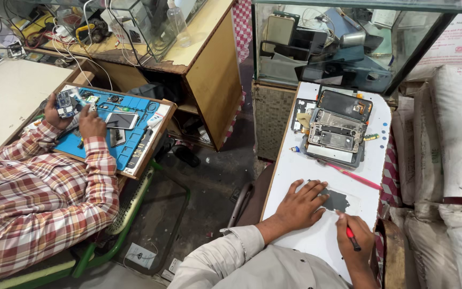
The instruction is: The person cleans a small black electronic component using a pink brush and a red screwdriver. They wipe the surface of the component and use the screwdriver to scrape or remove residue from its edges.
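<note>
Your right hand (356,235) has a closed grip on a thin red tool (352,239), pinched like a pen, tip pointing up toward 11 o'clock at the dark sheet (337,200). Can't tell if the tip actually touches it. Your left hand (303,205) isn't gripping anything: it's open, palm down, fingers spread flat, fingertips pressing on the left edge of that sheet to pin it. The sheet lies flat on the white bench (300,171), right between your two hands.

At 12 o'clock from the sheet, further up the bench, there's a stack of opened phones (338,131), backs off and insides showing, sitting on a grey tray. A pink stick (355,177) lies slanted between the stack and the sheet, near the sheet but not touching it.

Way over at 9 o'clock, well apart from you, another person in a plaid shirt (33,198) works at their own board with a blue mat (116,134). Their hands hold a small blue device (65,103), and a phone (121,121) lies on the mat beside them. At 3 o'clock of your bench sit white sacks (455,134).
</note>
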